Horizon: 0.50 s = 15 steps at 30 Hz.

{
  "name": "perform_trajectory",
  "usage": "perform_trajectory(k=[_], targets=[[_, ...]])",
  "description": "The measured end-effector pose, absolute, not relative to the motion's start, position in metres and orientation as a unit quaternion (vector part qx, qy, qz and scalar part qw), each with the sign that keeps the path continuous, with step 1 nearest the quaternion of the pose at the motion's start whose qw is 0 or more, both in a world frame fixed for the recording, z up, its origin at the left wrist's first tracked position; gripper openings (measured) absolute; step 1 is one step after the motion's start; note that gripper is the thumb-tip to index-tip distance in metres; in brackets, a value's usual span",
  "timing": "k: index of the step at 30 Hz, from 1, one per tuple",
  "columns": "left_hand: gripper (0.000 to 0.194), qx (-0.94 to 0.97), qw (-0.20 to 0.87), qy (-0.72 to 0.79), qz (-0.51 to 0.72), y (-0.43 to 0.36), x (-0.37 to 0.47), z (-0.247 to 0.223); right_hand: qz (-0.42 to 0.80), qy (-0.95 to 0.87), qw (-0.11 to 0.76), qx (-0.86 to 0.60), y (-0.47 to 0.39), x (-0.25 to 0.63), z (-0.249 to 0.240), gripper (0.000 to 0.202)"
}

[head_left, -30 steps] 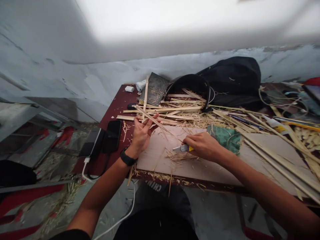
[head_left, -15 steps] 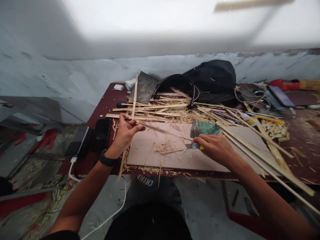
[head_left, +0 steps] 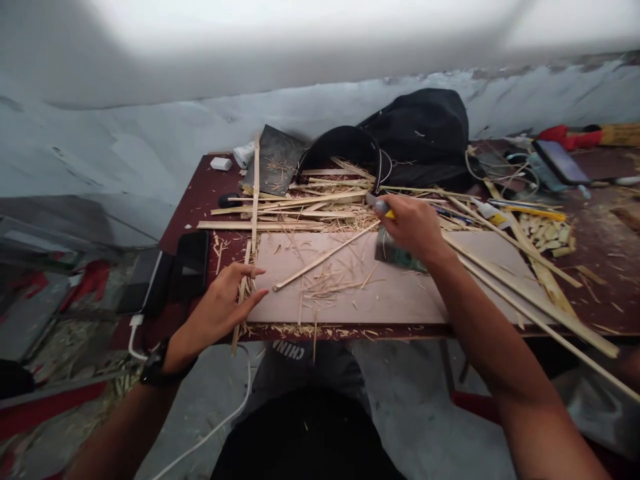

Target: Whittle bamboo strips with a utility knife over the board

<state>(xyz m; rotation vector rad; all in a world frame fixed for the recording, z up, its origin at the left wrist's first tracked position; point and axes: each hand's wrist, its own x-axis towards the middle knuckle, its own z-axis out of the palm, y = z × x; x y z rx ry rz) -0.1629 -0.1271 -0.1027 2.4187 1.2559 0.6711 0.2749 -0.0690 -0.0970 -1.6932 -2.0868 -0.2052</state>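
My left hand [head_left: 227, 300] is open, thumb and fingers apart, at the left edge of the pale board [head_left: 400, 293]. Just right of its fingertips, a thin bamboo strip [head_left: 325, 257] lies slanted across the board. My right hand [head_left: 415, 227] is closed around a utility knife [head_left: 383, 206] with grey and yellow parts. It is over the far side of the board, beside the pile of bamboo strips [head_left: 300, 205]. Below that hand, a green sheet [head_left: 395, 253] is partly covered. Fine shavings [head_left: 330, 283] are scattered on the board.
Long bamboo strips [head_left: 530, 303] stick out over the table's front right edge. A black bag [head_left: 425, 140] stands against the wall. Two dark devices, one a phone [head_left: 190, 263], lie at the left, with a white cable [head_left: 245, 400] hanging down. A glue bottle [head_left: 490, 212] is at the right.
My left hand has let go of the thin strip and moved down and left. The strip now lies on the board. My right hand has moved away from me with the knife.
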Motion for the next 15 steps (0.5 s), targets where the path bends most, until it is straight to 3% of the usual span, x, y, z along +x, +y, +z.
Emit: perform_trajectory(k=[5, 10, 15], targets=[[0.026, 0.869, 0.145, 0.406, 0.245, -0.124, -0.17, -0.107, -0.072, -0.705, 0.351, -0.613, -0.067, 0.291, -0.107, 0.029], [0.016, 0.9, 0.141, 0.355, 0.21, -0.113, -0.145, -0.116, -0.071, -0.692, 0.381, -0.609, -0.07, 0.294, -0.116, 0.035], [0.004, 0.914, 0.107, 0.346, 0.182, -0.108, -0.131, -0.121, -0.088, -0.685, 0.391, -0.609, -0.076, 0.292, -0.114, 0.029]])
